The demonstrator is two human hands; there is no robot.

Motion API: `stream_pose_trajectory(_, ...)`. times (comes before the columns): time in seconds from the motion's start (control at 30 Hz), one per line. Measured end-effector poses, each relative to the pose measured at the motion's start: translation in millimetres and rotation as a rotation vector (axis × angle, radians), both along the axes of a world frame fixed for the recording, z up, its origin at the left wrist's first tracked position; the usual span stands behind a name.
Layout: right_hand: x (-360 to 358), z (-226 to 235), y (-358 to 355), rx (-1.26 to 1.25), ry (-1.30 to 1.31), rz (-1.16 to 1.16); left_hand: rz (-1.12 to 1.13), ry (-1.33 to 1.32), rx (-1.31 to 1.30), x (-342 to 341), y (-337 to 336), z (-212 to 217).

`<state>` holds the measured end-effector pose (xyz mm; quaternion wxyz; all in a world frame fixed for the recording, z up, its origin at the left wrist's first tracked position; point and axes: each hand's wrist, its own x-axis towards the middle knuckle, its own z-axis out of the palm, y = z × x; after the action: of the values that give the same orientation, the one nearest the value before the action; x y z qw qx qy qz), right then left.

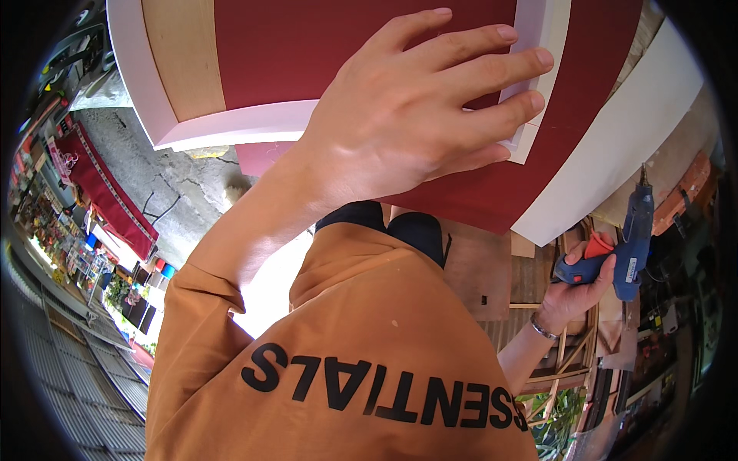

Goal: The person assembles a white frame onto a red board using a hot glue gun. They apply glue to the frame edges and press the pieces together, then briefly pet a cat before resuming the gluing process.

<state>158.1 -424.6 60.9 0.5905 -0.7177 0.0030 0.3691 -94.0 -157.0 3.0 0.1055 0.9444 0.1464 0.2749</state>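
Observation:
My left hand (411, 104) spreads its fingers over a shallow white-edged frame (238, 123), which is lined with dark red and has a bare wood strip at the left. Its fingertips are at the frame's white right edge (530, 84); whether they press on it I cannot tell. The palm is hidden. Off to the right, my right hand (588, 280) grips a blue glue gun (634, 230) with a red trigger. The gun's nozzle points up and away from me, apart from the frame. Beneath the frame lies a dark red board (573, 127).
A white strip (615, 138) runs along the red board's right side. Far right is an orange-red block (684, 192). Thin wooden slats (530, 280) lie below the right hand. Cracked concrete floor (173, 184) and a red cloth-like piece (104, 188) are at left.

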Motion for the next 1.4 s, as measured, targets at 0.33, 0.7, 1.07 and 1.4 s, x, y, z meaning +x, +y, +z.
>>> stream_pose_trajectory(0.33,-8.5,-0.3,3.3,-0.024,0.006,-0.027,0.116,0.142,-0.335,5.7,-15.9,41.1)
stream_pose_trajectory(0.7,-16.9,0.3,3.1,-0.026,-0.028,0.033,0.092,0.205,-0.312,8.0,-14.2,42.7)
stream_pose_trajectory(1.07,-25.8,13.2,5.1,-0.030,0.114,0.287,0.077,0.249,-0.311,13.0,-11.7,49.6)
stream_pose_trajectory(1.4,-35.5,8.8,22.5,0.037,0.349,0.340,0.060,0.238,-0.336,17.6,-13.2,48.3)
